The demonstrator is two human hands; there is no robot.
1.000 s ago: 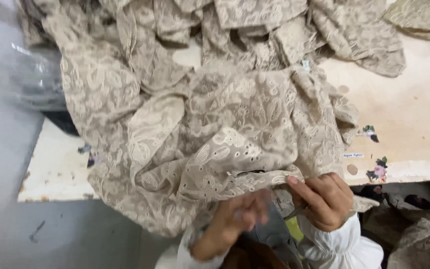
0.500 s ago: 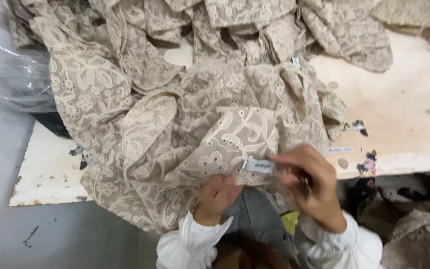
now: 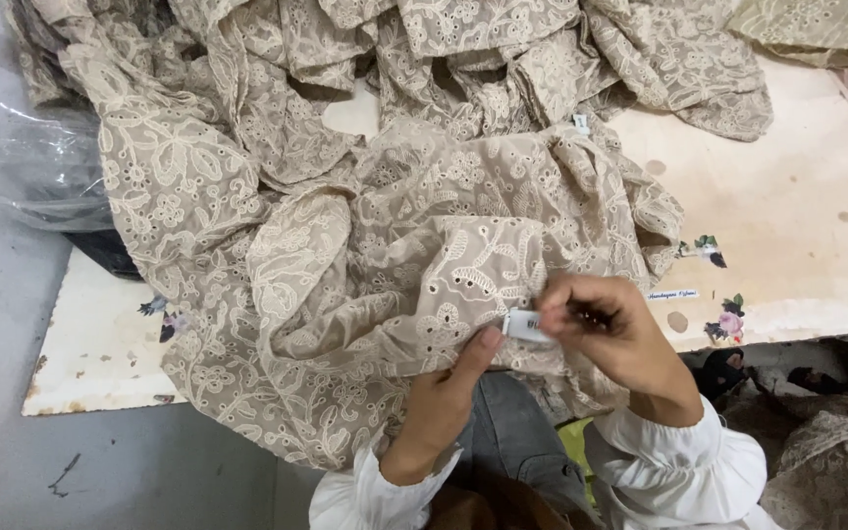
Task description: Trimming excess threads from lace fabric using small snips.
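Observation:
A heap of beige embroidered fabric point(image 3: 345, 226) with cut-out flower patterns lies over a low pale board point(image 3: 797, 216) and hangs off its near edge. My left hand point(image 3: 449, 388) presses its thumb on the fabric's folded edge, right beside a small white label point(image 3: 525, 327). My right hand point(image 3: 606, 329) pinches that label between thumb and fingers, with something small and dark in the same grip that I cannot make out. Both arms wear white ruffled cuffs.
A clear plastic sheet point(image 3: 22, 162) lies at the left over the grey floor point(image 3: 12, 373). More fabric point(image 3: 826, 461) is piled at the lower right. Small flower stickers point(image 3: 728, 319) mark the board's near edge.
My right hand has come up from the hem and taken hold of the white label. My left hand slid up so its thumb rests next to the label. The view shifted slightly.

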